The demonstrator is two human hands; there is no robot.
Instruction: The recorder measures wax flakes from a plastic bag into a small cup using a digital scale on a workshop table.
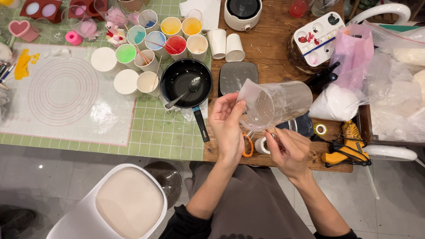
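A single view is being supplied, taken from a camera worn on the person's head. The scene is being looked down on steeply, almost from straight above, with the far edge of the table [265, 48] lying toward the top of the frame. The person's lap and forearms are being caught at the bottom centre, close to the lens, while the left hand [226, 128] and right hand [290, 150] are being framed near the middle. The mat [66, 95] is being cut by the left edge, the floor is being shown along the bottom. No second view is being shared.
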